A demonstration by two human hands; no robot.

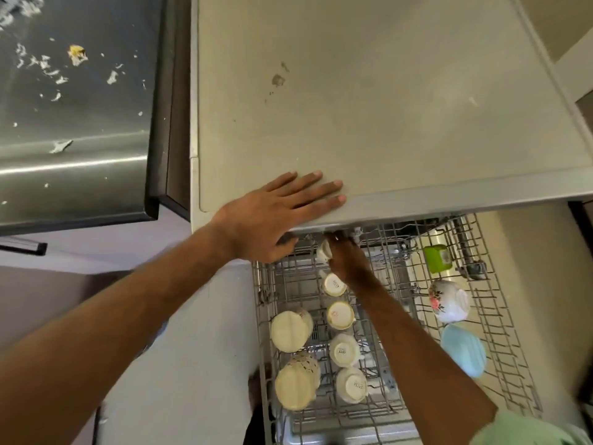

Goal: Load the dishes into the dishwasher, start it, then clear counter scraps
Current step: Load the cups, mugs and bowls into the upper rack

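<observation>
The dishwasher's upper wire rack (491,319) is pulled out below the beige counter (385,107). My left hand (276,210) lies flat, fingers straight, on the counter's front edge. My right hand (346,261) reaches to the rack's back and grips a small white cup (323,251) just under the counter lip. Several upturned white cups (340,315) stand in a row down the rack's middle. Two cream bowls (290,330) sit on the left. A floral cup (447,300), a light blue bowl (463,350) and a green container (437,258) sit on the right.
A steel surface (73,123) at upper left carries scattered white and yellow food scraps (77,54). The beige counter has a small brown stain (278,80). A dark spray arm pipe (467,252) runs along the rack's right rear.
</observation>
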